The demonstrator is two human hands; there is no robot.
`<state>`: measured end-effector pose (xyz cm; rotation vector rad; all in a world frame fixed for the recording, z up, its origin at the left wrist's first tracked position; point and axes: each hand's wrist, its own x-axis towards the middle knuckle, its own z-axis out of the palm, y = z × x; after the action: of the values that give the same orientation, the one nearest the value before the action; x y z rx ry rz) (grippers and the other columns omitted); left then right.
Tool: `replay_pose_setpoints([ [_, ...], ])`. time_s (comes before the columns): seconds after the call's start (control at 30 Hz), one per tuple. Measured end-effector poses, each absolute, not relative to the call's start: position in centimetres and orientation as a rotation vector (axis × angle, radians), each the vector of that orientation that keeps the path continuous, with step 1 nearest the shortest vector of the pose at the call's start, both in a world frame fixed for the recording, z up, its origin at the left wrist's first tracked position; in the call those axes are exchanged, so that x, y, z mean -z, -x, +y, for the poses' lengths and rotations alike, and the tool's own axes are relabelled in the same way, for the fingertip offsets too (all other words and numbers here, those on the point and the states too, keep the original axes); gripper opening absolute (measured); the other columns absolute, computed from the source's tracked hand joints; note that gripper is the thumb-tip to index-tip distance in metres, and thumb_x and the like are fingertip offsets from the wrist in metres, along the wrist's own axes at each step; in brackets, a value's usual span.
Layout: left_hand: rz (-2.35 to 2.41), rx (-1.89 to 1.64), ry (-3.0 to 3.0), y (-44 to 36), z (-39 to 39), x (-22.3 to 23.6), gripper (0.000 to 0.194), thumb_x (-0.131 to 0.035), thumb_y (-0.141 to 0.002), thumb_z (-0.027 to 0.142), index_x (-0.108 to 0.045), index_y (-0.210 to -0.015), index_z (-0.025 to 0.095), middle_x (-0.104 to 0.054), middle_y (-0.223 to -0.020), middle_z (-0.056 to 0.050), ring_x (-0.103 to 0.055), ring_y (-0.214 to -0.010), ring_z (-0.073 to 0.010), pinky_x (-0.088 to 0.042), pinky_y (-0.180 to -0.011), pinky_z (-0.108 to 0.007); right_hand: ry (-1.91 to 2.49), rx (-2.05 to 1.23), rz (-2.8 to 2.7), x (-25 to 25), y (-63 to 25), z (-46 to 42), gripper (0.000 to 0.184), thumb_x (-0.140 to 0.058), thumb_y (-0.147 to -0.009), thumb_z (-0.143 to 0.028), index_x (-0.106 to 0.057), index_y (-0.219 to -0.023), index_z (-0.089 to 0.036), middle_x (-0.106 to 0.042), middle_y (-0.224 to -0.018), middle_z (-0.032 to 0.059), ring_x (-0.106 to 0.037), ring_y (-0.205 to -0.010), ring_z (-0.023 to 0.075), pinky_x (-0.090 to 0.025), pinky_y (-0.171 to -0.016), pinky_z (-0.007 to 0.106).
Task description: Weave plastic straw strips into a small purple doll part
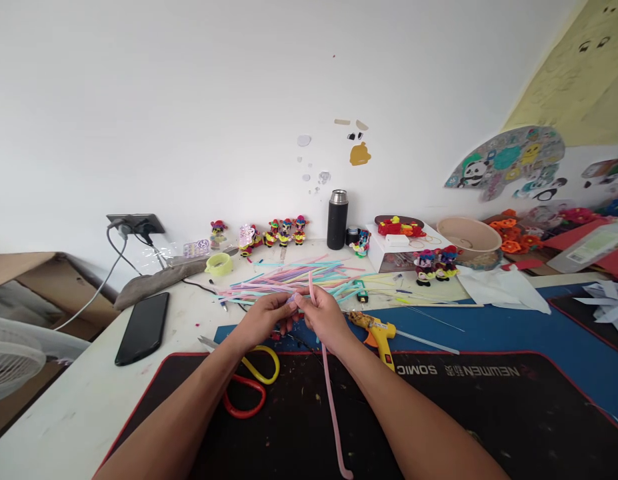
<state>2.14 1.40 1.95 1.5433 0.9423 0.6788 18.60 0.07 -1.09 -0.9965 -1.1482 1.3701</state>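
My left hand (266, 317) and my right hand (325, 319) meet above the front edge of the pile, fingertips pinched together. Between them is a small lilac fuzzy piece (293, 299), mostly covered by the fingers. A long pink pipe cleaner (331, 400) passes through my right hand; its short end sticks up past the thumb and its long end hangs toward me, hooked at the tip. Behind the hands lies a loose heap of pastel pipe cleaners (269, 279). Scissors (245, 398) with one red and one yellow handle lie partly under my left forearm.
A yellow glue gun (381, 337) with a glue stick lies right of my hands on the black mat (299, 433). At left are a phone (143, 329), yellow-green tape (219, 264) and a fan (19, 350). Small figures (286, 233) and a black flask (337, 223) stand by the wall.
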Motion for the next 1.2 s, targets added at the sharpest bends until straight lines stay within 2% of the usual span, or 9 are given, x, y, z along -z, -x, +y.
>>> replay_pose_setpoints([
  [0.37,0.939,-0.737,-1.526,-2.6,1.2,-1.8,0.047,-0.072,-0.084,0.063,-0.066,-0.081,0.016,-0.063,-0.064,0.000,-0.058,-0.056,-0.0156,-0.047,-0.053,-0.027,1.038,-1.248,-1.207,0.9,-18.7,-0.2,0.035,-0.068,-0.087,-0.052,-0.063,-0.101,-0.020,-0.050,-0.054,-0.0083,-0.038,-0.040,0.0105,-0.026,-0.041,0.023],
  [0.5,0.909,-0.775,-1.444,-3.1,1.1,-1.5,0.048,-0.070,-0.085,0.064,-0.066,-0.083,0.016,-0.063,-0.069,-0.002,-0.057,-0.058,-0.0151,-0.046,-0.053,-0.027,1.047,-1.253,-1.212,1.1,-18.8,0.2,0.036,-0.067,-0.087,-0.053,-0.062,-0.101,-0.020,-0.054,-0.054,-0.0070,-0.040,-0.041,0.0106,-0.026,-0.041,0.023],
  [0.57,0.896,-0.788,-1.420,-3.4,1.2,-1.3,0.050,-0.069,-0.086,0.066,-0.064,-0.081,0.016,-0.062,-0.071,-0.002,-0.057,-0.059,-0.0146,-0.044,-0.053,-0.026,1.052,-1.292,-1.172,1.2,-19.0,0.5,0.040,-0.070,-0.084,-0.056,-0.062,-0.100,-0.020,-0.054,-0.053,-0.0073,-0.039,-0.039,0.0102,-0.026,-0.040,0.023],
  [0.7,0.928,-0.814,-1.527,-3.3,1.3,-1.3,0.050,-0.065,-0.090,0.066,-0.062,-0.083,0.017,-0.059,-0.066,0.001,-0.053,-0.057,-0.0135,-0.042,-0.056,-0.026,0.988,-1.400,-1.084,0.7,-19.2,0.5,0.049,-0.075,-0.080,-0.059,-0.062,-0.104,-0.018,-0.042,-0.045,-0.0125,-0.030,-0.036,0.0085,-0.021,-0.038,0.023],
  [0.8,0.938,-0.795,-1.588,-3.1,1.3,-1.6,0.051,-0.063,-0.091,0.067,-0.062,-0.085,0.017,-0.056,-0.062,0.003,-0.049,-0.055,-0.0126,-0.038,-0.054,-0.026,0.957,-1.442,-1.095,0.2,-19.2,0.2,0.053,-0.074,-0.081,-0.059,-0.062,-0.110,-0.017,-0.043,-0.044,-0.0125,-0.028,-0.036,0.0082,-0.019,-0.037,0.022],
  [0.9,0.930,-0.771,-1.590,-3.0,1.2,-1.8,0.052,-0.061,-0.091,0.068,-0.063,-0.086,0.016,-0.057,-0.062,0.003,-0.049,-0.055,-0.0126,-0.038,-0.054,-0.025,0.961,-1.457,-1.097,0.1,-19.2,0.0,0.053,-0.075,-0.081,-0.058,-0.061,-0.111,-0.017,-0.042,-0.044,-0.0128,-0.028,-0.036,0.0079,-0.019,-0.037,0.022],
  [1.07,0.933,-0.728,-1.616,-3.0,1.2,-1.7,0.055,-0.062,-0.089,0.071,-0.066,-0.088,0.016,-0.062,-0.072,-0.001,-0.057,-0.061,-0.0160,-0.046,-0.059,-0.028,0.995,-1.439,-1.004,0.5,-19.1,0.3,0.049,-0.079,-0.076,-0.057,-0.062,-0.100,-0.018,-0.039,-0.045,-0.0132,-0.027,-0.036,0.0069,-0.018,-0.037,0.022],
  [1.2,1.024,-0.752,-1.705,-2.6,1.4,-1.4,0.053,-0.062,-0.088,0.070,-0.065,-0.085,0.017,-0.060,-0.069,0.001,-0.057,-0.061,-0.0173,-0.045,-0.057,-0.028,0.992,-1.434,-0.979,0.5,-19.2,0.2,0.050,-0.080,-0.076,-0.058,-0.062,-0.100,-0.019,-0.036,-0.044,-0.0138,-0.025,-0.036,0.0066,-0.017,-0.037,0.021],
])
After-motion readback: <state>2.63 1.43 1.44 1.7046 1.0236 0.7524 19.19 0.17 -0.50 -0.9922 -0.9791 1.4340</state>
